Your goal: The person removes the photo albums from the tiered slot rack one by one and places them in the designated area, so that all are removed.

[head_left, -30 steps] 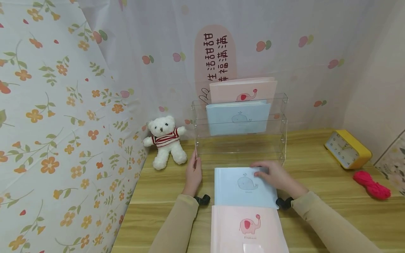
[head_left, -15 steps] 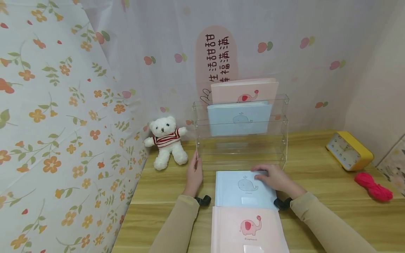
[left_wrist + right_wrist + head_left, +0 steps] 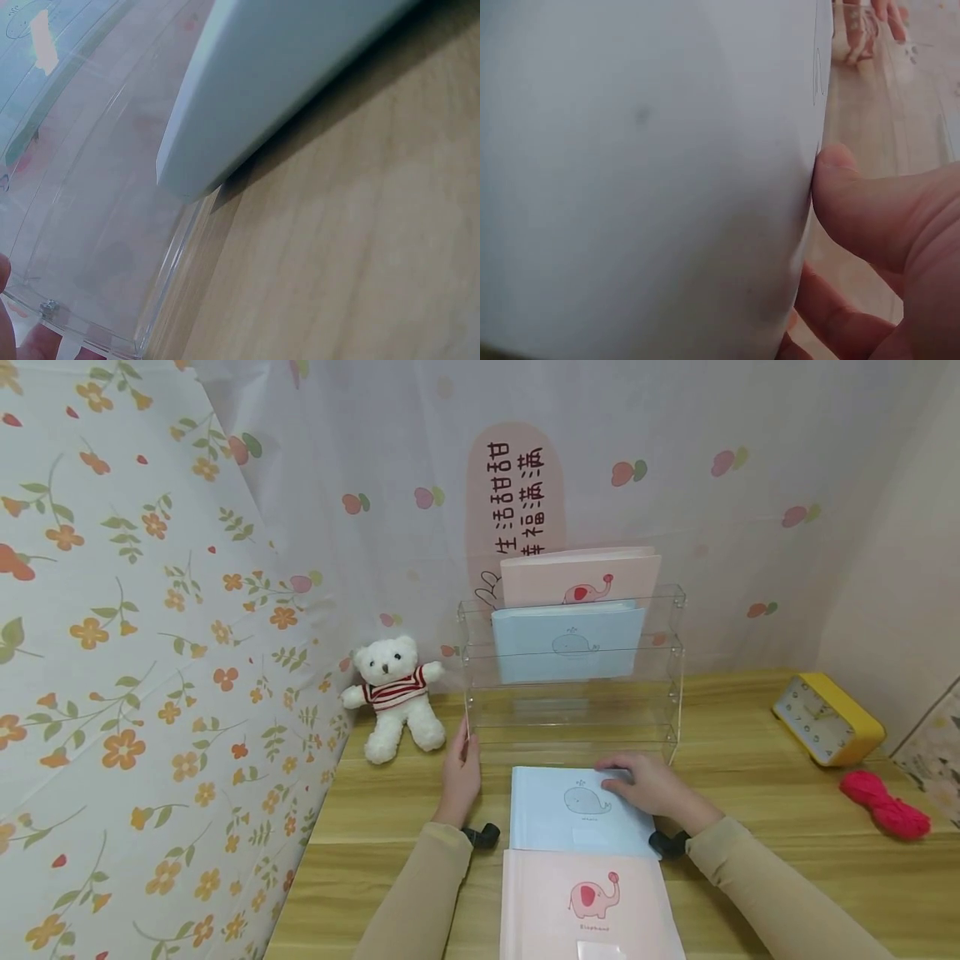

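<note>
My left hand [image 3: 459, 777] grips the left side of a clear acrylic rack [image 3: 573, 735]; the left wrist view shows its fingers around the panel edge. My right hand [image 3: 651, 787] holds a light blue book [image 3: 543, 810] with a whale drawing by its upper right part. In the right wrist view, the thumb [image 3: 862, 210] lies on one side of the book and fingers on the other. This book is in front of the rack, and its corner shows close over the wood in the left wrist view. A pink elephant book [image 3: 547, 902] lies nearer me.
Another blue whale book [image 3: 525, 647] and a pink elephant book [image 3: 532, 578] stand in the rack's rear tiers. A white teddy bear [image 3: 393, 693] sits to the left. On the right are a yellow alarm clock [image 3: 855, 731] and pink yarn [image 3: 885, 804].
The blue book's far edge has come slightly nearer me along with my right hand, and a pale label patch now shows on its cover. My left hand stays on the rack.
</note>
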The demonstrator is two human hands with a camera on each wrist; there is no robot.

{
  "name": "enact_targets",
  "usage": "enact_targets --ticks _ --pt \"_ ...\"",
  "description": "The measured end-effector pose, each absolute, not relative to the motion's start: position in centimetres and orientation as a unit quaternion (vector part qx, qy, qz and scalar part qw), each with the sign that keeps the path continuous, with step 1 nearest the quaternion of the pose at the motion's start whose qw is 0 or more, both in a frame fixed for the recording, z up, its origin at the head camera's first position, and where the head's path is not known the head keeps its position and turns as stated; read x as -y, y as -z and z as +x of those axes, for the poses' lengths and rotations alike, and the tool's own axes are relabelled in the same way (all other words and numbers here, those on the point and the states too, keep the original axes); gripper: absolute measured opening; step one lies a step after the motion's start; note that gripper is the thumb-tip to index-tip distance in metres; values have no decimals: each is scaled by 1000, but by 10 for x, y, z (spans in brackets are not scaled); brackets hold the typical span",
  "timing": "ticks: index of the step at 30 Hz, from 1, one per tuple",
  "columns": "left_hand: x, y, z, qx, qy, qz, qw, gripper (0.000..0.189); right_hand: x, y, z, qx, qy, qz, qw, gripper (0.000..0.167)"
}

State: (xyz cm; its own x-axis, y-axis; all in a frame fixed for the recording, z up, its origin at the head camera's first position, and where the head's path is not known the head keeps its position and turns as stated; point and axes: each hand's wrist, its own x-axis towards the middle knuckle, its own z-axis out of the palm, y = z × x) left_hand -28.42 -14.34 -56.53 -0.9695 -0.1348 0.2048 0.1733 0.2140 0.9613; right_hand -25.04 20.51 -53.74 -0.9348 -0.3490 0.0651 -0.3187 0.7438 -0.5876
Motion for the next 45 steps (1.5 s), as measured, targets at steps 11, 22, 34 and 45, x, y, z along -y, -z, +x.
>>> enact_targets --ticks 11,22,34,45 --pt "143 566 -284 770 626 -16 118 53 -205 525 -245 -950 247 -191 18 31" --pt "145 568 -288 765 630 -14 131 53 -203 456 -260 -919 311 -193 -147 13" --pt "142 567 -284 769 626 -22 130 53 -213 386 -292 -875 396 -116 -253 45" --pt "142 563 -283 754 645 -10 123 53 -218 368 -321 -868 467 -63 -157 80"
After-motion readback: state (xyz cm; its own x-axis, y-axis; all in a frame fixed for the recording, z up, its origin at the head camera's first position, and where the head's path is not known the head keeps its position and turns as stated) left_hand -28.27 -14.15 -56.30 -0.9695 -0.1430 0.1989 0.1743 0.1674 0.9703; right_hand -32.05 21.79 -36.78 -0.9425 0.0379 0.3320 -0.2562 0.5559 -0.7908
